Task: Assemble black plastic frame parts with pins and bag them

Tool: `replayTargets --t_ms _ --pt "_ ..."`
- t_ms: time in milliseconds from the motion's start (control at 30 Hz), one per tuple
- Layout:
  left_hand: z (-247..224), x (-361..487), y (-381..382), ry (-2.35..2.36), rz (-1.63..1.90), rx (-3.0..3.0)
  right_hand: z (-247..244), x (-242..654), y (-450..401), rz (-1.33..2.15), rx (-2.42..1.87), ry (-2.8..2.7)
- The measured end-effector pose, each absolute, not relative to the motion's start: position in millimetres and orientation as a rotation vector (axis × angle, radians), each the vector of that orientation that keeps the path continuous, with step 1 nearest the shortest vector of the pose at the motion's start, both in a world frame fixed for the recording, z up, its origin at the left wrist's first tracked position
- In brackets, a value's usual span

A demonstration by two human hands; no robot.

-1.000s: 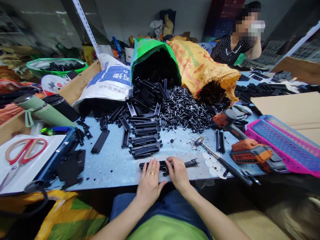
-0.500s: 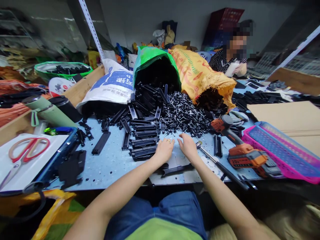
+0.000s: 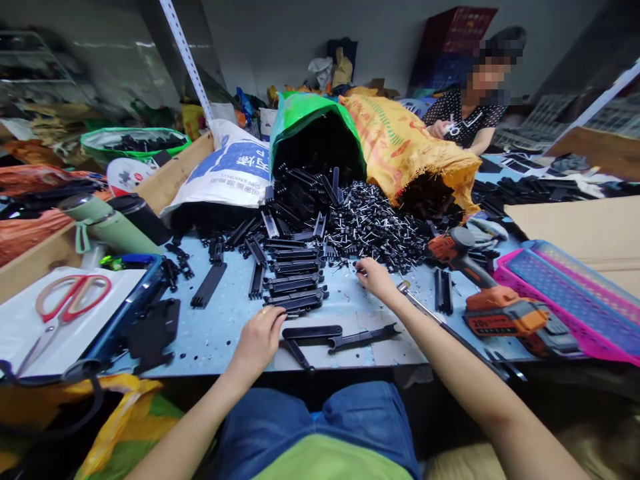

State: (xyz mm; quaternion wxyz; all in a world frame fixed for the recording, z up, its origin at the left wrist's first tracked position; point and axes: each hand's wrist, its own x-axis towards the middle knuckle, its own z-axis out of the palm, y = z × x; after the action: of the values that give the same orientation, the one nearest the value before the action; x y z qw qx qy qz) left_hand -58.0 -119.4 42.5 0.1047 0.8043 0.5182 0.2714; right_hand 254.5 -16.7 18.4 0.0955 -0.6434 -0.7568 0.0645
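Observation:
My left hand [image 3: 257, 340] is closed, thumb and fingers pinching a small dark piece with a metal pin at the near end of a row of black plastic parts [image 3: 295, 283]. At the near edge of the small-fastener pile [image 3: 375, 223], my right hand [image 3: 376, 277] is also closed, with a small black piece at its fingertips. Between my forearms, long black parts [image 3: 365, 338] lie on the blue tabletop [image 3: 200, 340]. A hammer [image 3: 425, 312] lies partly behind my right forearm.
An orange cordless drill [image 3: 500, 313] and pink and blue baskets [image 3: 575, 293] lie at right. Scissors [image 3: 73, 303] are at left. Green [image 3: 315, 110] and yellow [image 3: 400, 133] sacks open toward me. A person [image 3: 465, 113] sits across the table.
My left hand has moved left and nearer to me, off the tabletop's middle, uncovering the long black parts. My right hand has risen slightly toward the pile. The person across has shifted.

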Motion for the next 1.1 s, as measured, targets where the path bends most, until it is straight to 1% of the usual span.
replayTargets --t_ms 67,200,300,367,500,667,767,833,967,1033,1100 --pt "36.5 -69.1 -134.2 1.563 0.679 2.389 29.4 252.3 -36.4 0.305 -1.748 -2.279" --pt "39.0 -68.1 -143.4 1.661 0.443 2.493 55.2 235.9 -76.5 0.69 -1.41 -2.262" --pt "51.2 -62.4 -141.8 1.639 0.269 2.614 70.0 220.3 -98.0 0.88 -1.359 -2.286" --pt "58.9 -59.5 -140.8 1.605 0.197 2.671 75.8 211.1 -106.2 0.904 -1.355 -2.356" --pt "59.1 -54.8 -140.1 1.583 0.181 2.692 81.4 195.3 -113.0 0.671 -1.376 -2.58" --pt "31.6 -55.3 -137.3 1.49 0.283 2.74 76.6 181.1 -116.4 0.448 -1.337 -2.832" --pt "24.7 -57.2 -139.4 1.51 0.344 2.773 59.2 183.8 -121.7 0.426 -1.371 -2.809" --pt "27.0 -53.0 -143.2 1.53 0.424 2.784 42.9 192.6 -129.0 0.427 -1.298 -2.71" --pt "29.4 -29.4 -146.6 1.182 0.45 2.899 15.0 221.1 -145.4 0.315 -1.146 -2.59" --pt "25.3 -17.9 -141.9 1.084 0.387 2.912 7.2 234.4 -148.8 0.177 -1.248 -2.594" --pt "19.9 -11.5 -134.0 1.11 0.333 2.886 3.6 242.6 -148.1 0.064 -1.398 -2.584"
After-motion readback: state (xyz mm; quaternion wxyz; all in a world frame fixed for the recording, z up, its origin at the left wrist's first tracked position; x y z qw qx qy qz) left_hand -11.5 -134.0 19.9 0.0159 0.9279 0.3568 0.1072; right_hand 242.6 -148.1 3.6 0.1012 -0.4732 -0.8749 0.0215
